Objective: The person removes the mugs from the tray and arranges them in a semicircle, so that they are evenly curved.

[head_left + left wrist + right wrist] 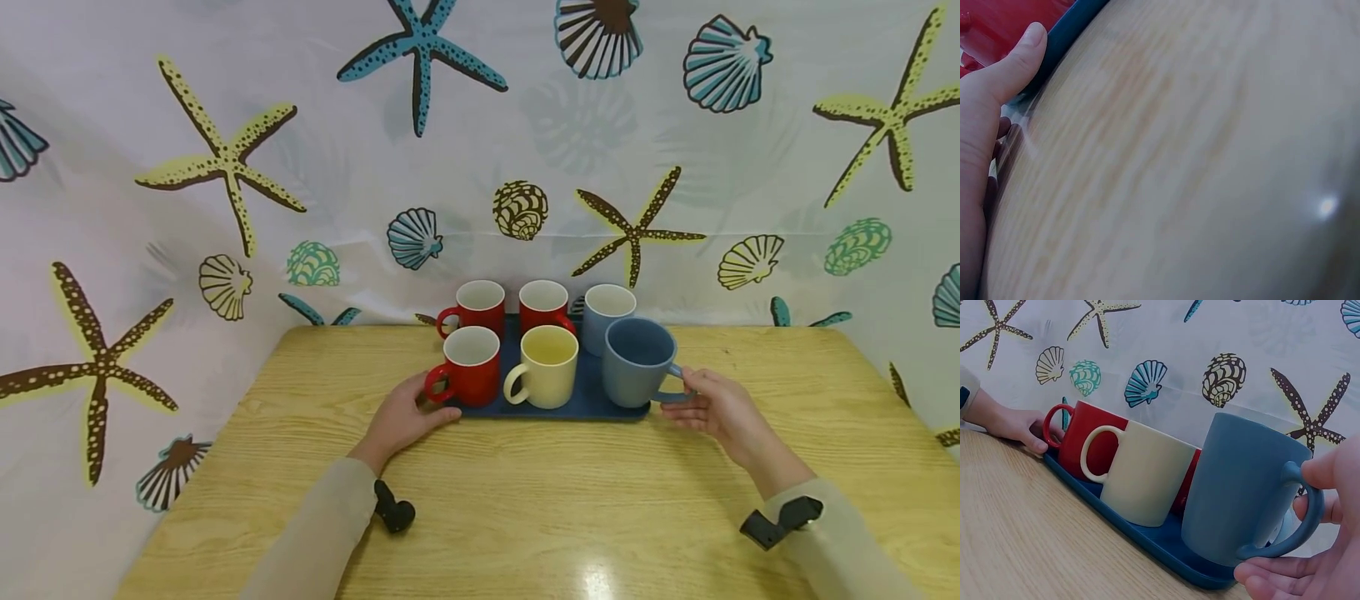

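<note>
A: How does the right hand (716, 412) lie?

B: It holds the handle of a large blue mug (633, 367), a finger and thumb at the upper end, other fingers below. The handle faces the tabletop's right edge, probably so the hand can take it from that side.

A: Where is that mug?

B: At the front right corner of a dark blue tray (588, 392), near the middle of the tabletop's (525, 483) far edge.

A: And the left hand (405, 417)?

B: Its thumb lies at the tray's front left corner, likely to steady it. The fingers are partly hidden behind the handle of a red mug (476, 379), so whether they grip cannot be told.

A: What else is around?

B: A cream mug (551, 379) stands between the front red and blue ones. Behind them are two more red mugs (483, 319) and a pale blue mug (600, 329), which leaves little room behind the large one. A seaside-print cloth (337, 192) hangs along the far edge, likely limiting movement that way.
</note>
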Demonstrator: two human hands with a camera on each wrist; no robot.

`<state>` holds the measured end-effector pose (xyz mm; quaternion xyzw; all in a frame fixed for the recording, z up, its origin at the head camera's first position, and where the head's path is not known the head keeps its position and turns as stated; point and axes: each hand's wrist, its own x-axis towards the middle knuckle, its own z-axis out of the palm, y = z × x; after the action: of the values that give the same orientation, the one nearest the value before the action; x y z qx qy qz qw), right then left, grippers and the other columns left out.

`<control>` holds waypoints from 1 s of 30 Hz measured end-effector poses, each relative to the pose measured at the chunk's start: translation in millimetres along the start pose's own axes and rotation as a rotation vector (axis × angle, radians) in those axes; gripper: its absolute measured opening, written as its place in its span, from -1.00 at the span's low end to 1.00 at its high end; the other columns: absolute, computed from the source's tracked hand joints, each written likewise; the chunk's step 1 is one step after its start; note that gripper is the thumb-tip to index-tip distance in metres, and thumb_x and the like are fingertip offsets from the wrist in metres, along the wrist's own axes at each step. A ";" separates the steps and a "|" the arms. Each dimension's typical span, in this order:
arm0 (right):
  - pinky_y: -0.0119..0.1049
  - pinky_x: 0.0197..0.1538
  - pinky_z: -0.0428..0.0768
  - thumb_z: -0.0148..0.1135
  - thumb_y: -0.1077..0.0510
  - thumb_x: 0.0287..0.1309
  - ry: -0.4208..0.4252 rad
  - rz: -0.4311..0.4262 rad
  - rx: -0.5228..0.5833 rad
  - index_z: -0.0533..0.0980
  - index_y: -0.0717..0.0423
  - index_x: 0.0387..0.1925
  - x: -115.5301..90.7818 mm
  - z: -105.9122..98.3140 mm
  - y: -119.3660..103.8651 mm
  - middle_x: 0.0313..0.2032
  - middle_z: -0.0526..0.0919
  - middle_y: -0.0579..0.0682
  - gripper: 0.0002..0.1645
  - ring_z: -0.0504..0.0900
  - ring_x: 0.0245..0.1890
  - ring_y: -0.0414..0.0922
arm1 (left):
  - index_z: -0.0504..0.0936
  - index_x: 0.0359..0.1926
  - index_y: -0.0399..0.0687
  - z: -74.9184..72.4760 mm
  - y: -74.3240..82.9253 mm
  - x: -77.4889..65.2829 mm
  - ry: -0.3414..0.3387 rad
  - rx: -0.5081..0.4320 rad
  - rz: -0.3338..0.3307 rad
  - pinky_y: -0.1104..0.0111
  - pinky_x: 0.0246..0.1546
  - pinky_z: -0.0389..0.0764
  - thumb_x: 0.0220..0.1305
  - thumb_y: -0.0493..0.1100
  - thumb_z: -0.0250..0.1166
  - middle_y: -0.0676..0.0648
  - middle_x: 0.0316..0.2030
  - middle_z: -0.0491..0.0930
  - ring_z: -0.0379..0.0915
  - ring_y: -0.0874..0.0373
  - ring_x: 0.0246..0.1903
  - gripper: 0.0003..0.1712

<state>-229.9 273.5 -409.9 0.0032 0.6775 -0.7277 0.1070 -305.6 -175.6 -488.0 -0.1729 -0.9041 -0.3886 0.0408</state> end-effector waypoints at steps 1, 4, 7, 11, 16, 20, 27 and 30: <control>-0.10 -0.10 0.58 0.02 -0.11 0.30 -0.003 -0.001 -0.003 0.33 0.11 -0.40 -1.6 -0.2 -0.3 -0.32 0.66 0.14 -0.63 0.66 -0.22 0.01 | 0.52 0.03 0.16 0.0 -0.3 0.1 0.001 0.000 0.007 0.07 0.09 0.36 -0.06 0.26 0.39 0.08 -0.07 0.55 0.43 0.11 0.00 -0.37; -0.12 -0.11 0.58 0.00 -0.09 0.32 -0.021 -0.007 0.006 0.34 0.10 -0.41 -6.9 -1.1 -0.4 -0.33 0.66 0.13 -0.65 0.66 -0.21 0.00 | 0.53 0.01 0.17 1.1 -1.5 1.0 0.005 -0.002 0.011 0.08 0.10 0.36 -0.07 0.26 0.39 0.09 -0.08 0.56 0.43 0.12 0.01 -0.39; -0.12 -0.11 0.58 -0.03 -0.05 0.35 -0.044 -0.022 0.023 0.34 0.11 -0.41 -11.8 -3.4 1.0 -0.33 0.66 0.12 -0.67 0.66 -0.21 0.00 | 0.54 0.01 0.16 1.6 -2.7 1.3 0.005 -0.009 0.018 0.07 0.10 0.36 -0.07 0.25 0.40 0.08 -0.07 0.56 0.43 0.11 0.01 -0.39; -0.13 -0.10 0.58 -0.06 0.00 0.37 -0.065 -0.048 0.042 0.35 0.09 -0.41 -18.3 -7.2 2.8 -0.32 0.65 0.12 -0.71 0.66 -0.19 0.02 | 0.54 0.01 0.15 1.1 -3.4 1.5 0.008 -0.013 0.026 0.08 0.10 0.36 -0.07 0.24 0.41 0.08 -0.07 0.56 0.43 0.11 0.01 -0.40; -0.14 -0.13 0.59 -0.07 0.02 0.38 -0.083 -0.050 0.042 0.35 0.10 -0.40 -27.3 -9.8 3.8 -0.31 0.65 0.14 -0.71 0.66 -0.20 0.03 | 0.56 -0.03 0.15 -0.4 -1.4 2.0 0.011 -0.014 0.025 0.11 0.09 0.37 -0.06 0.19 0.43 0.09 -0.09 0.57 0.45 0.12 -0.01 -0.45; -0.17 -0.15 0.60 -0.09 0.02 0.39 -0.088 -0.032 0.031 0.35 0.09 -0.42 -34.9 -12.1 4.9 -0.31 0.65 0.14 -0.70 0.66 -0.20 0.01 | 0.55 0.00 0.16 -0.7 -1.0 2.2 0.005 -0.011 0.020 0.11 0.11 0.35 -0.06 0.19 0.42 0.09 -0.07 0.56 0.43 0.11 0.01 -0.43; -0.17 -0.12 0.59 -0.09 0.00 0.39 -0.075 -0.002 -0.009 0.35 0.10 -0.39 -50.4 -15.6 8.1 -0.28 0.64 0.13 -0.71 0.65 -0.18 0.01 | 0.54 0.03 0.14 0.1 -2.9 2.5 0.002 -0.010 0.018 0.10 0.12 0.34 -0.04 0.19 0.42 0.07 -0.05 0.56 0.43 0.11 0.02 -0.40; -0.16 -0.12 0.58 -0.09 0.00 0.39 -0.078 0.007 -0.022 0.35 0.11 -0.40 -56.8 -16.2 8.9 -0.27 0.64 0.14 -0.69 0.65 -0.18 0.02 | 0.54 0.04 0.14 0.3 -3.1 2.1 0.001 -0.010 0.016 0.10 0.11 0.35 -0.04 0.20 0.41 0.07 -0.05 0.56 0.43 0.10 0.02 -0.40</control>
<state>-175.3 297.6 -411.5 -0.0243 0.6809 -0.7193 0.1359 -308.6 -176.7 -489.9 -0.1801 -0.9008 -0.3928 0.0435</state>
